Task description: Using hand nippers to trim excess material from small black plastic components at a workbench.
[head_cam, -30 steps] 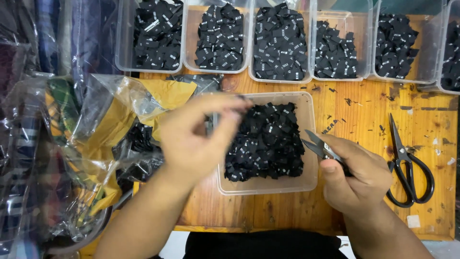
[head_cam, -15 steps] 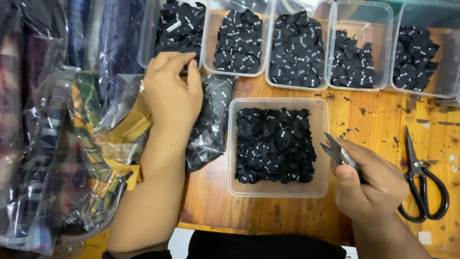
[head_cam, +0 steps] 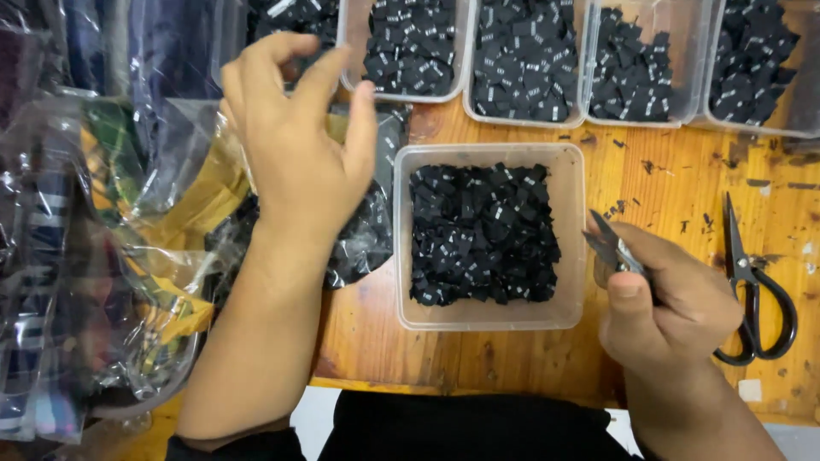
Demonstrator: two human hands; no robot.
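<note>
**Left hand over the bagged pieces, snips in the right**

My left hand [head_cam: 299, 145] hovers above the clear plastic bags [head_cam: 171, 222] at the left of the wooden table [head_cam: 683, 196], fingers spread and loosely curled, holding nothing; I cannot tell whether the fingertips touch the film. Just under the palm lies a small bag of black pieces [head_cam: 363, 243], beside the near clear tub [head_cam: 574, 239].

My right hand [head_cam: 675, 303] is closed round small thread snips [head_cam: 613, 246], thumb on top, blades pointing toward the tub. The tub holds a heap of small black labels [head_cam: 480, 235].

Judgement: the bags look light, soft and slippery, the film crinkled; a pinch at a loose edge or corner should hold better than a flat press. The labels are tiny, limp and light, best taken singly between fingertip and thumb.

Black scissors [head_cam: 752, 282] lie on the table right of my hand. A row of tubs [head_cam: 530, 60] with similar black labels stands along the far side.
</note>
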